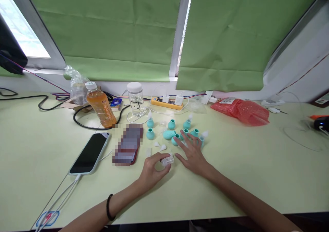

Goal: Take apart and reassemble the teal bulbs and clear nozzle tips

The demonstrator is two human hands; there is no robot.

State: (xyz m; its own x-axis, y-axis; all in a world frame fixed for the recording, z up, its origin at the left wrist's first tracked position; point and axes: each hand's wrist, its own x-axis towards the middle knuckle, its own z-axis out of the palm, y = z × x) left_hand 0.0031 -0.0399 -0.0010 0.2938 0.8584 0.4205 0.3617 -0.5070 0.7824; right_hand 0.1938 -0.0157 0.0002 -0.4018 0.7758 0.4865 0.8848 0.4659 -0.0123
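Note:
My left hand (154,168) rests on the pale green table (244,177), its fingers curled round a small clear plastic piece (167,161). My right hand (192,153) lies just to its right, fingers spread flat, its fingertips among several small teal rubber bulbs (169,134). Some bulbs carry white translucent tips (204,135). Two loose white tips (159,146) lie just beyond the left hand. A black band circles my left wrist.
A phone on a charging cable (89,153) and a dark red case (127,144) lie to the left. An orange drink bottle (100,105), a clear jar (135,99), a yellow power strip (167,103) and a red bag (241,110) stand along the back.

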